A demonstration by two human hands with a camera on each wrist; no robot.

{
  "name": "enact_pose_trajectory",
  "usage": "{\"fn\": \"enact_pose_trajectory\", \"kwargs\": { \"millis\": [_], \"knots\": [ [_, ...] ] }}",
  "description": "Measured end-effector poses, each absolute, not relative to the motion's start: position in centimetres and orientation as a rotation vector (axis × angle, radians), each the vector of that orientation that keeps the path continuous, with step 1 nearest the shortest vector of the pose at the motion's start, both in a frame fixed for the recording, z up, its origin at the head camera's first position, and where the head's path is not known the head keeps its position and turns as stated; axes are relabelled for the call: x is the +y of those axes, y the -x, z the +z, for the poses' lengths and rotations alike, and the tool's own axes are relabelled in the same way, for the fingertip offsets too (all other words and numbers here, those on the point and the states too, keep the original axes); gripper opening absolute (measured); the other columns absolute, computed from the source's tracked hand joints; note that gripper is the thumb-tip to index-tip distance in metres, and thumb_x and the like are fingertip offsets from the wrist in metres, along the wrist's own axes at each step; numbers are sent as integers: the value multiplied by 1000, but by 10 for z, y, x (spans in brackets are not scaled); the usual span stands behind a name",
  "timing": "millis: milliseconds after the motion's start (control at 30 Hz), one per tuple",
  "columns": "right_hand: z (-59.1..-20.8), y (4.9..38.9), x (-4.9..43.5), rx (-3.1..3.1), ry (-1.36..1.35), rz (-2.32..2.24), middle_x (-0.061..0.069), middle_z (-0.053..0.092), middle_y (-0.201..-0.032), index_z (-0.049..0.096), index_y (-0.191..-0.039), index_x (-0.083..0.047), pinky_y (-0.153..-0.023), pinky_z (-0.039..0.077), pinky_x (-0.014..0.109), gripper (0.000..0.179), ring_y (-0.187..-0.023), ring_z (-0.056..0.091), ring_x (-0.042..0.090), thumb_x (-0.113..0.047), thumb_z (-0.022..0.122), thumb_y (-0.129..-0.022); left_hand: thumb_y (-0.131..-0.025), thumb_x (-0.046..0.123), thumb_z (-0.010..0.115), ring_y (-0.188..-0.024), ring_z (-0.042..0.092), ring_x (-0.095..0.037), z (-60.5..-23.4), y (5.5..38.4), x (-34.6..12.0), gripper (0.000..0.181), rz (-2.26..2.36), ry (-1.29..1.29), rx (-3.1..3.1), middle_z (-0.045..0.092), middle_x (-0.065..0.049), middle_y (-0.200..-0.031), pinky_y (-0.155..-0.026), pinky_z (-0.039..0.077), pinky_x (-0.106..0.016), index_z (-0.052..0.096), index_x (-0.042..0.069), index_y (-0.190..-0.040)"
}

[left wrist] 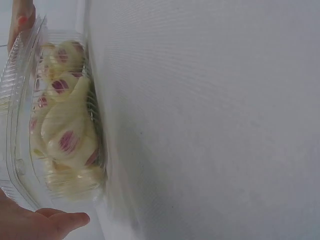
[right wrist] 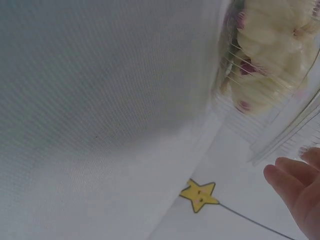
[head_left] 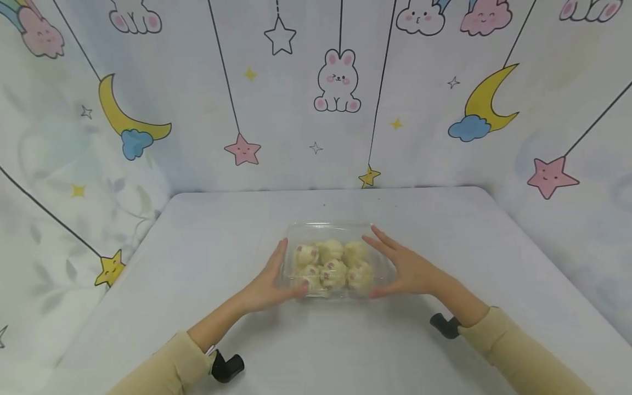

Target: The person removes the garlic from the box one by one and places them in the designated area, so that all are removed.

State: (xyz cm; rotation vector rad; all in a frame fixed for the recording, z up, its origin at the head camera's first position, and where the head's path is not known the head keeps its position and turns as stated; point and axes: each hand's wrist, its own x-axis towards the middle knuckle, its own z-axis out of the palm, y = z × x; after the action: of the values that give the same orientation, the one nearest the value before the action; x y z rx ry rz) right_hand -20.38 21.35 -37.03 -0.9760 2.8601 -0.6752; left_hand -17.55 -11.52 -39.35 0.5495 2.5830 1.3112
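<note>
A clear plastic clamshell box (head_left: 331,227) sits closed near the middle of the table, with several whitish garlic bulbs (head_left: 333,272) inside. Purple patches mark the bulbs (left wrist: 70,125) in the left wrist view. My left hand (head_left: 269,285) is at the box's left side, thumb by the front corner and fingers along the left edge. On the opposite side, my right hand (head_left: 407,270) spreads its fingers over the back right part and its thumb near the front right corner. Fingertips (right wrist: 280,175) lie close to the lid's rim in the right wrist view; firm contact is unclear.
A white-covered table (head_left: 222,230) extends around the box on all sides. Behind it hangs a white backdrop (head_left: 296,120) printed with stars, moons and rabbits. Black wrist-worn cameras (head_left: 228,367) sit below both hands.
</note>
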Motion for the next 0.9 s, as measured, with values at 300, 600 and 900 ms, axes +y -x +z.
{"fn": "enact_pose_trajectory", "kwargs": {
  "millis": [300, 600, 900],
  "knots": [
    [-372, 204, 213, 2864, 1036, -661, 8, 4, -153, 19, -147, -24, -97, 35, 56, 116, -134, 21, 35, -72, 69, -54, -73, 31, 78, -138, -3, -28, -399, 174, -111, 118, 1394, -570, 2573, -10, -10, -152, -109, 10, -52, -13, 13, -145],
    [-374, 206, 213, 2867, 1106, -674, 12, 5, -153, 22, -146, -17, -96, 37, 55, 110, -132, 26, 36, -64, 72, -61, -70, 27, 80, -138, 2, -31, -405, 174, -107, 121, 1458, -520, 2591, -8, -10, -152, -108, 16, -52, -12, 15, -146],
    [-374, 207, 211, 2921, 1149, -590, 18, 10, -151, 24, -145, -7, -90, 44, 50, 106, -125, 37, 38, -50, 76, -63, -70, 27, 80, -137, 9, -31, -408, 174, -104, 119, 1496, -487, 2613, -4, -8, -153, -105, 23, -51, -9, 17, -147]
  ]
}}
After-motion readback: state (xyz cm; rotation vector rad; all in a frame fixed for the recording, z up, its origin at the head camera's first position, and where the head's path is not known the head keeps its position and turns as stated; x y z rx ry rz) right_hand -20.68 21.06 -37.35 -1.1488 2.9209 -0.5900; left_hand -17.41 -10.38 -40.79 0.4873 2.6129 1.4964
